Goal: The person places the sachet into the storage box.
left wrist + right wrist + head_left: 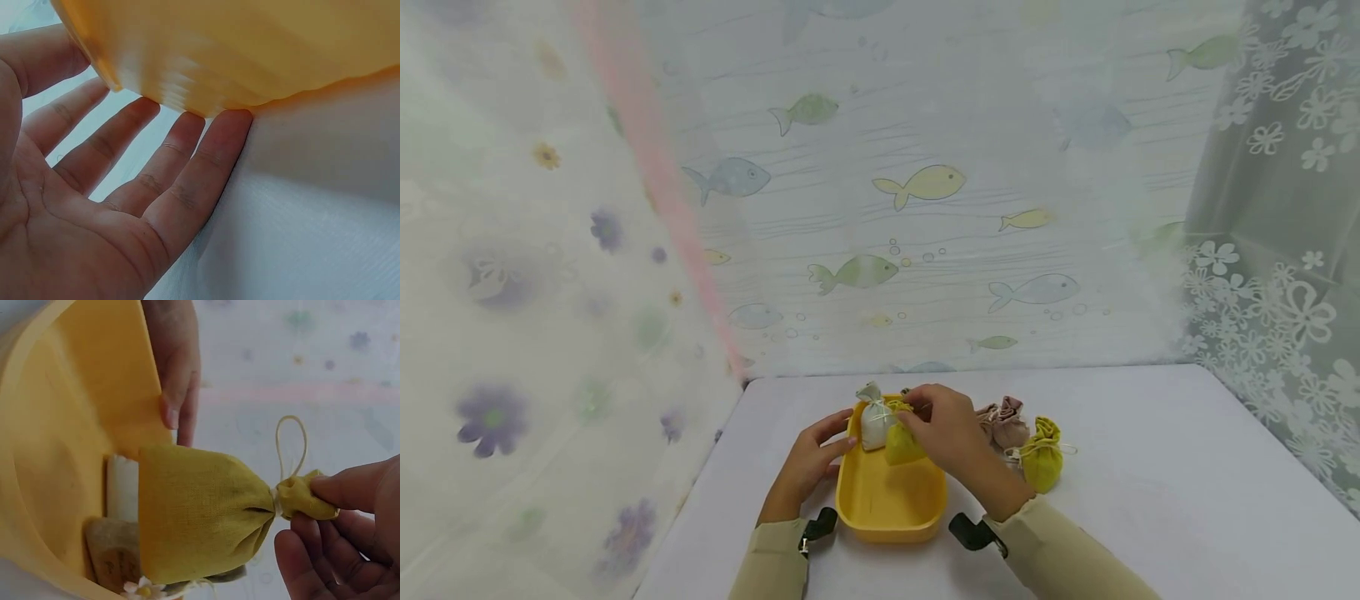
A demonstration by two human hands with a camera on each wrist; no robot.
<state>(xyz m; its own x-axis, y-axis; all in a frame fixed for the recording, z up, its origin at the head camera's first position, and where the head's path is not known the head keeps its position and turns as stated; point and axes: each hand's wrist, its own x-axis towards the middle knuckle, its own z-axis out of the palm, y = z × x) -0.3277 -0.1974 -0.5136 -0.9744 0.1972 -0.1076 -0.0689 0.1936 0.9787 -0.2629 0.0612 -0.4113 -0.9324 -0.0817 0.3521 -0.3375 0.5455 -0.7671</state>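
Observation:
A small yellow-green drawstring pouch (200,512) hangs from my right hand (947,425), whose thumb and fingers pinch its gathered neck. The pouch is over the far part of a yellow plastic tub (891,500). Inside the tub, at its far left, a white pouch (876,425) stands upright. A brown pouch (115,550) is partly hidden behind the held one in the right wrist view. My left hand (125,175) is at the tub's left side, its fairly straight, spread fingertips touching the outer wall and its thumb at the rim.
Right of the tub, another yellow-green pouch (1042,458) stands on the white tabletop (1150,467). Brownish-pink pouches (1011,425) lie just behind it, partly covered by my right hand. Fish-patterned sheeting (925,183) rises at the table's back edge.

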